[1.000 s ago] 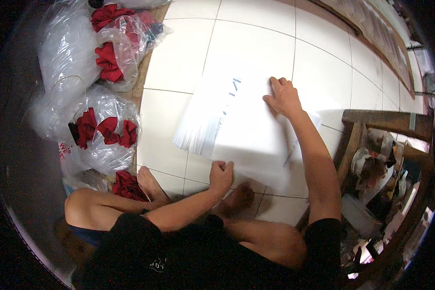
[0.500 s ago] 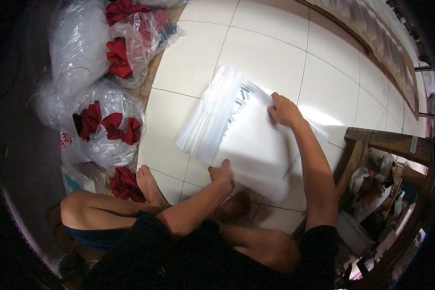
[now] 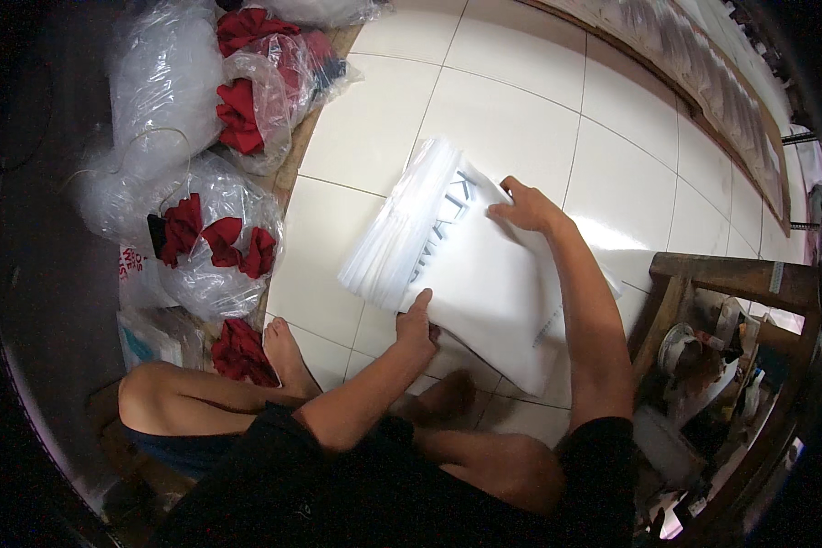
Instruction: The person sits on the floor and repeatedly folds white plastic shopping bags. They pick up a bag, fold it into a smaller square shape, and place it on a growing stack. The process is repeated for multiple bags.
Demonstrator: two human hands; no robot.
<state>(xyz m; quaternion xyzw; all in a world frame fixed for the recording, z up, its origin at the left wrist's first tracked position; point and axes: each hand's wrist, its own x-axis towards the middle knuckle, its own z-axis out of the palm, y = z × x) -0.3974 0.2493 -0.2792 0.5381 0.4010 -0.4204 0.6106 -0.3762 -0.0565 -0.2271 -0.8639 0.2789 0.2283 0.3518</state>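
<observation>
Both hands press flat on a stack of white plastic bags (image 3: 466, 265) lying on the tiled floor (image 3: 521, 119): left hand (image 3: 417, 327) at its near edge, right hand (image 3: 527, 208) at its far edge. The stack's long axis runs from upper left to lower right. Clear bags of red cloth (image 3: 215, 242) sit left; a wooden stool (image 3: 731, 283) stands right.

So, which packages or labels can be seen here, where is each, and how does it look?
Stack of flat white plastic bags: floor centre, under both hands, grey print.
Clear plastic sacks of red cloth: left side, crumpled.
White printed packet: lower left, teal marks.
</observation>
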